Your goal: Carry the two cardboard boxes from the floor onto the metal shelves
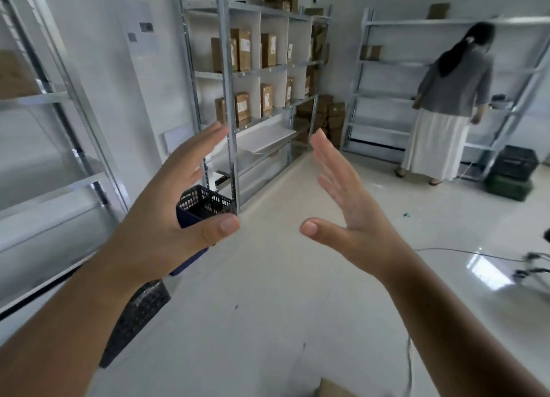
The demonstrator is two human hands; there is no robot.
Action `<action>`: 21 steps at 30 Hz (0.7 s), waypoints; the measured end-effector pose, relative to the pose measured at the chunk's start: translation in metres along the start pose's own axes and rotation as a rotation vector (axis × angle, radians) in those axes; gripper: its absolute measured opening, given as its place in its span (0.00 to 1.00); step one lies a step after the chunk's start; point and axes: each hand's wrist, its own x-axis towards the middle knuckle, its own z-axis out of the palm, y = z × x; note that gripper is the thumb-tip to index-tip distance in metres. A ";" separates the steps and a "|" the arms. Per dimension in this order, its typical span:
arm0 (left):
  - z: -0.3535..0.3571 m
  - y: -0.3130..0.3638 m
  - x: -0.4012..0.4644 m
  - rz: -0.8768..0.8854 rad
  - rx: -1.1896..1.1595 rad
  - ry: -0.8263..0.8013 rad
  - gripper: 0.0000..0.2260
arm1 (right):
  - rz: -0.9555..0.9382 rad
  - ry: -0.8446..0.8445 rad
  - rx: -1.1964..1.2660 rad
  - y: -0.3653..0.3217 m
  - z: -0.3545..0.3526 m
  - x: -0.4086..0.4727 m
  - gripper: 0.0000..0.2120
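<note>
Both hands are held out over the floor (268,307), palms facing each other: the left hand (166,218) and the right hand (348,215), fingers straight and spread, nothing held. A cardboard corner (330,389) is seen at the bottom edge. Boxes (242,50) are stood on the shelves (226,78) ahead.

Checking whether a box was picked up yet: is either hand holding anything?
No. The left hand and right hand are both open, holding nothing.
</note>
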 end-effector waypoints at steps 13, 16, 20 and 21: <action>0.040 -0.082 0.010 -0.012 -0.207 -0.207 0.41 | 0.214 0.123 -0.108 0.044 0.003 -0.055 0.45; 0.042 -0.100 0.015 -0.020 -0.256 -0.250 0.41 | 0.265 0.160 -0.122 0.048 0.011 -0.057 0.45; 0.043 -0.118 0.024 -0.002 -0.283 -0.268 0.43 | 0.331 0.204 -0.130 0.056 0.017 -0.065 0.47; 0.044 -0.121 0.025 -0.011 -0.304 -0.264 0.44 | 0.344 0.212 -0.130 0.058 0.018 -0.068 0.46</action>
